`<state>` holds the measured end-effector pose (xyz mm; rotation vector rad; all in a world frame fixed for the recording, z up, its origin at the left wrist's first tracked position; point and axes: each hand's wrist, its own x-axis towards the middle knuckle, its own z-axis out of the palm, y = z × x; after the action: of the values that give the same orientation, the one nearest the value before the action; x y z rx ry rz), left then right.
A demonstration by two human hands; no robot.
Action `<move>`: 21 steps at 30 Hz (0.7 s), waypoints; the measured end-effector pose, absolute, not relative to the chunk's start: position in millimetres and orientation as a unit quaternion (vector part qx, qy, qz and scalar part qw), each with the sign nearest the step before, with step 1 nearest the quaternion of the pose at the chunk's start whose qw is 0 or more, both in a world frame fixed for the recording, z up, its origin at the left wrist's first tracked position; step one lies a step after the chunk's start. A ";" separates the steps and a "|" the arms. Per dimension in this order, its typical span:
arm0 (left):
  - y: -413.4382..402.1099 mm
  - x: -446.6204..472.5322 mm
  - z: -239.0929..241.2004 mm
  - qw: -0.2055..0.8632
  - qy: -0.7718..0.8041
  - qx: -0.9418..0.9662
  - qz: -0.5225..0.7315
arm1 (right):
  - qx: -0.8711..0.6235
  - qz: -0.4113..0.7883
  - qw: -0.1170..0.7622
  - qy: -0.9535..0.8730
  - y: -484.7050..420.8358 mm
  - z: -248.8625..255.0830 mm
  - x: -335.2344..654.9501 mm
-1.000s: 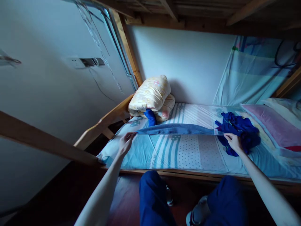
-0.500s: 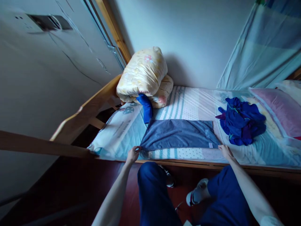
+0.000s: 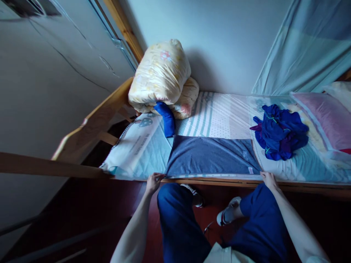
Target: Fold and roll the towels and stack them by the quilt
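A blue-grey towel lies spread on the bed, its near edge pulled straight along the mattress front. My left hand pinches its near left corner. At the near right corner, beside a small white tag, my right hand grips the cloth between thumb and fingers. Just beyond the towel's far left corner is a rolled blue cloth, its upper end against the quilt. To the right of the towel sits a crumpled heap of dark blue clothing with purple parts.
A folded cream quilt is piled at the bed's far left. On the right are a pink pillow and a hanging net curtain. A wooden rail borders the left end. My knees are close to the bed's front edge.
Both hands have drawn the towel's near edge towards me, almost to the bed's front edge. The towel is stretched flatter and wider. The camera view has shifted slightly.
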<state>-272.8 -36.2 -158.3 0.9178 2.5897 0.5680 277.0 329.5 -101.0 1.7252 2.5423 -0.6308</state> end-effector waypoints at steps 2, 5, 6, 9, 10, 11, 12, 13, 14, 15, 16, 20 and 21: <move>-40.5 -266.6 -158.7 0.166 0.912 0.330 0.180 | 0.547 -0.200 0.003 0.813 323.6 -100.4 280.4; -41.1 -264.9 -151.6 0.172 0.910 0.357 0.122 | 0.554 -0.195 0.048 0.808 321.8 -98.7 280.0; -38.4 -266.4 -146.5 0.175 0.909 0.365 0.095 | 0.559 -0.187 0.078 0.804 323.3 -97.4 277.9; -17.8 -270.6 -125.9 0.151 0.911 0.382 0.039 | 0.566 -0.132 0.168 0.796 330.9 -90.5 261.8; -6.0 -269.1 -119.0 0.129 0.912 0.386 0.040 | 0.564 -0.113 0.186 0.797 333.0 -87.7 251.5; 8.2 -264.8 -113.5 0.107 0.912 0.392 0.053 | 0.557 -0.099 0.191 0.802 334.0 -85.0 238.1; 24.4 -257.3 -109.9 0.086 0.912 0.395 0.075 | 0.546 -0.092 0.183 0.812 333.6 -82.7 221.3; 42.2 -246.5 -108.7 0.070 0.910 0.397 0.100 | 0.530 -0.094 0.165 0.827 331.3 -81.0 201.2; 60.5 -232.5 -110.4 0.061 0.903 0.407 0.126 | 0.506 -0.098 0.131 0.847 327.0 -80.2 178.1; 78.6 -216.3 -114.9 0.056 0.895 0.417 0.151 | 0.478 -0.105 0.096 0.867 320.7 -80.5 152.5; 95.3 -198.7 -122.2 0.056 0.885 0.429 0.169 | 0.451 -0.114 0.067 0.883 312.7 -82.1 125.1; 134.6 -137.2 -169.6 0.076 0.876 0.425 0.216 | 0.368 -0.173 -0.009 0.914 274.7 -103.4 16.8; 136.4 -128.3 -183.0 0.071 0.877 0.417 0.227 | 0.351 -0.186 -0.031 0.917 266.7 -112.5 -5.4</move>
<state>-128.3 136.4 -183.0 1.2548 2.6369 0.6830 -5.4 266.7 -112.5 1.1244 2.9398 -0.5947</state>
